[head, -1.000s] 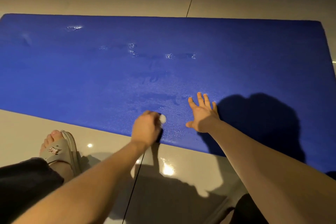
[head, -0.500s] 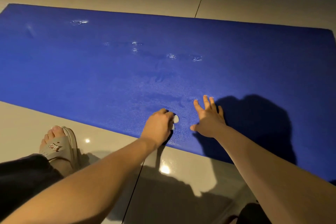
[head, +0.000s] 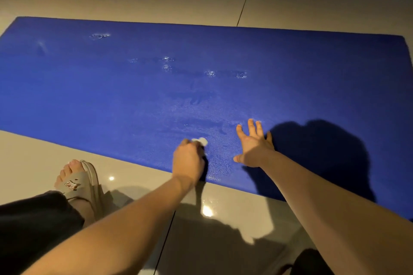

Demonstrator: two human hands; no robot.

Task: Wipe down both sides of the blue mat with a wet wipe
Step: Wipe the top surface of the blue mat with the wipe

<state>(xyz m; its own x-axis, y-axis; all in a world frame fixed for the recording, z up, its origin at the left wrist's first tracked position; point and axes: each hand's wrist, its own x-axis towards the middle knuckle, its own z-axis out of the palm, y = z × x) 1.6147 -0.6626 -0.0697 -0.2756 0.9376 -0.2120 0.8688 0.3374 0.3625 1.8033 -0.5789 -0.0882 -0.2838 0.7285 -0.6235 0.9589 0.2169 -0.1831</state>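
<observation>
A large blue mat (head: 111,87) lies flat on the tiled floor and fills most of the view, with wet streaks and shiny damp patches across its middle. My left hand (head: 188,162) grips a small bunched white wet wipe (head: 202,141) and holds it against the mat near the front edge. Only the wipe's tip shows past my fingers. Just to the right, my right hand (head: 254,145) lies flat on the mat with its fingers spread.
Glossy pale floor tiles (head: 134,0) surround the mat, with a dark grout line running front to back. My left foot in a beige sandal (head: 77,182) stands on the floor close to the mat's front edge. A dark shadow covers the mat's right part.
My left hand has pushed the wipe a little to the right and farther onto the mat. My right hand stays planted in the same spot.
</observation>
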